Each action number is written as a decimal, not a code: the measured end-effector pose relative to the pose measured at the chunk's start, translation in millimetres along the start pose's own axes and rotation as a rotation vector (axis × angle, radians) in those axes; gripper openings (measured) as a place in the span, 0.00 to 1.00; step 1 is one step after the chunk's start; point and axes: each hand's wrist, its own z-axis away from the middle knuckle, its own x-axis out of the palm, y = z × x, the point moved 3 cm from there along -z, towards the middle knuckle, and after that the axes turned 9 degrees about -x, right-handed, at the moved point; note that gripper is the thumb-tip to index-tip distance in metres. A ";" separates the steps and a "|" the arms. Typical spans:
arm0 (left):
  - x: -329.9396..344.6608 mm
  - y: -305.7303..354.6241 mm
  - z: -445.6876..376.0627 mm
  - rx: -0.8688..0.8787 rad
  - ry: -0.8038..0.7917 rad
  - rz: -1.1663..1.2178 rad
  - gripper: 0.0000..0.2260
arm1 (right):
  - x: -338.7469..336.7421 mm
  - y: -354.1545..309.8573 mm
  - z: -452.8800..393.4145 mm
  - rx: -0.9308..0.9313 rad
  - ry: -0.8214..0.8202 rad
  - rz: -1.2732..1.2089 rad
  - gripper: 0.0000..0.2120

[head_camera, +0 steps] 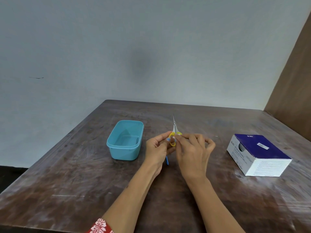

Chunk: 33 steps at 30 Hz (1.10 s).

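While hovering just above the wooden table (pixel 84 182), grips small scissors (pixel 174 127) in the left hand (pixel 158 148), fingers curled round the lower yellow handle loop, blades closed and pointing away toward the wall. Pinches the upper loop with thumb and forefinger of the right hand (pixel 193 152), remaining fingers loosely curled. Shows a blue stick (pixel 167 160) poking down beneath the left hand; cannot tell what it belongs to. Has a teal tub (pixel 124 153) just left of the hands and a blue-and-white carton (pixel 259 148) well apart on the right.

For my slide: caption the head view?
Left hand and right hand hold yellow-handled scissors between blue tub and box.
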 end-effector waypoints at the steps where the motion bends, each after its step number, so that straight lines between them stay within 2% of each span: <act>1: -0.9 0.0 -0.9 0.005 0.014 0.019 0.10 | 0.0 -0.2 0.5 -0.008 -0.005 -0.009 0.06; 8: 0.2 -2.7 -2.5 -0.012 0.013 0.037 0.08 | -7.9 0.4 -2.1 -0.031 0.067 -0.101 0.10; 15: -4.7 -0.8 -5.2 -0.004 0.065 0.037 0.10 | -2.2 -2.9 0.4 0.015 -0.017 -0.141 0.10; 18: -0.6 -4.3 -3.6 -0.024 0.038 -0.009 0.10 | -3.8 2.9 -0.7 0.069 0.016 -0.156 0.09; 22: -4.7 -1.3 -7.7 0.046 0.076 0.030 0.10 | -3.4 -2.6 -1.0 0.036 -0.046 -0.217 0.05; 25: -8.2 0.7 -9.2 0.061 0.106 0.069 0.10 | -5.2 -3.3 -1.0 0.187 -0.078 -0.375 0.05; 28: -5.8 0.0 -7.8 0.073 0.078 0.077 0.10 | -8.9 7.5 -0.7 0.491 0.034 -0.632 0.04; 30: -4.5 -0.9 -6.9 0.068 0.061 0.062 0.10 | -8.1 11.3 -1.6 0.666 0.030 -0.795 0.09; 33: -6.2 -0.9 -6.6 0.075 0.061 0.040 0.10 | -5.0 9.2 -1.4 0.686 -0.014 -0.864 0.10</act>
